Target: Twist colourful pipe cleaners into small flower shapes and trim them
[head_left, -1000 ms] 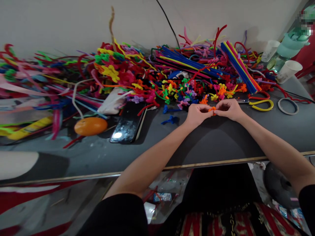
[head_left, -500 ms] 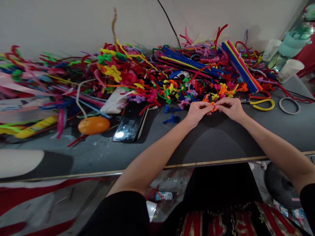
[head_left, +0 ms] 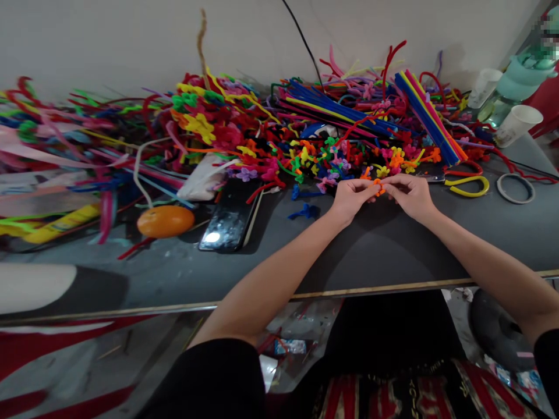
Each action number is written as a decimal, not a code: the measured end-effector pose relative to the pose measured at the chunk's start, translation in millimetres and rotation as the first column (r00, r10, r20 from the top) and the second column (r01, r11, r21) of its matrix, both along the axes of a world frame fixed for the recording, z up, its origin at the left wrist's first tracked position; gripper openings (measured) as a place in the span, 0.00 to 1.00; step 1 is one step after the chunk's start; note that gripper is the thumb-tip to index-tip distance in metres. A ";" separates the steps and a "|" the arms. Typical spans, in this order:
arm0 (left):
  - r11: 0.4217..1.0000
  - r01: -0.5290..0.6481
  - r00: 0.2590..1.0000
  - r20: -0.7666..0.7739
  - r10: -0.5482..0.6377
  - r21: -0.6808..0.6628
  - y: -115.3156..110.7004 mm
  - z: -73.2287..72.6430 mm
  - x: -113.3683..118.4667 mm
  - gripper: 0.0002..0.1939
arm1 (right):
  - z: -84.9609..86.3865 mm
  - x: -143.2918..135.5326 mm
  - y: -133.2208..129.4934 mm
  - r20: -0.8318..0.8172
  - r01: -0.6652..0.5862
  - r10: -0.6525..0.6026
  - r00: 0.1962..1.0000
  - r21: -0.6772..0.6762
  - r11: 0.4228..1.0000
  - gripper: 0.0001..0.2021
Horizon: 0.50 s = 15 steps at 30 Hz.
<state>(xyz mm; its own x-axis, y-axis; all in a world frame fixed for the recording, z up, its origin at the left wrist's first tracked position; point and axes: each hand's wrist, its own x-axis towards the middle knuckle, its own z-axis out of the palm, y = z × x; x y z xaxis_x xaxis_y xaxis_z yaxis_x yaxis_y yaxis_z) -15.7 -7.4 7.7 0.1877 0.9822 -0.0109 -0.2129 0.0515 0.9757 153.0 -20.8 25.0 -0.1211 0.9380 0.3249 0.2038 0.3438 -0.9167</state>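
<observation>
Between my fingertips is a small orange pipe-cleaner piece [head_left: 379, 186], largely covered by the fingers. My left hand [head_left: 353, 199] pinches it from the left, and my right hand [head_left: 409, 195] pinches it from the right. Both hands are just above the dark grey table [head_left: 384, 250]. Blue pipe-cleaner pieces [head_left: 305, 210] lie on the table left of my left hand. Just behind the hands is a heap of small multicoloured pipe-cleaner flowers [head_left: 334, 160]. Scissors with a yellow and red handle [head_left: 469, 186] lie right of my right hand.
Long pipe cleaners lie bundled [head_left: 430, 119] behind. A tape roll [head_left: 515, 188] and paper cups [head_left: 519, 125] are at the right. Further left are a phone [head_left: 229, 218], an orange fruit-like object [head_left: 166, 221] and a yellow tube [head_left: 63, 224]. The table's front edge [head_left: 375, 288] runs below my forearms.
Both hands stay nearly in place, still pinching the orange piece, with only tiny finger shifts. The view has moved slightly.
</observation>
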 end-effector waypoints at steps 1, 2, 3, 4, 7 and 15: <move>1.000 -0.003 1.000 0.002 0.003 -0.003 0.1 -0.3 0.2 0.17 | -0.5 0.0 -0.1 0.017 0.017 -0.018 1.000 0.016 1.000 0.13; 1.000 -0.007 1.000 0.004 0.007 -0.004 0.1 -0.5 0.4 0.17 | -0.9 0.0 -0.2 0.034 0.032 -0.033 0.999 0.028 0.999 0.13; 1.000 -0.010 1.000 0.008 0.010 -0.005 0.1 -0.6 0.5 0.17 | -1.4 0.1 -0.2 0.047 0.044 -0.045 0.998 0.034 0.998 0.13; 1.000 -0.014 1.000 0.013 0.014 -0.009 0.1 -0.6 0.7 0.17 | -1.8 0.2 -0.2 0.055 0.049 -0.051 0.997 0.032 0.998 0.14; 0.999 -0.017 0.999 0.034 0.018 -0.030 -0.3 -0.4 1.3 0.17 | -2.3 0.8 0.4 0.052 0.048 -0.048 0.997 0.015 0.999 0.15; 1.000 -0.003 1.000 0.012 0.003 -0.019 0.2 -1.9 1.5 0.15 | -1.4 3.1 2.2 0.065 0.042 -0.045 0.997 0.043 0.998 0.14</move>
<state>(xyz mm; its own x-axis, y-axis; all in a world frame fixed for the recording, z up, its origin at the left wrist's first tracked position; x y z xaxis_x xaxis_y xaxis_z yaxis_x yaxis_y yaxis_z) -14.2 -7.2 5.8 0.1853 0.9823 -0.0277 -0.2248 0.0698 0.9719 156.1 -18.6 23.6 -0.1030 0.9287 0.3563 0.2786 0.3708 -0.8859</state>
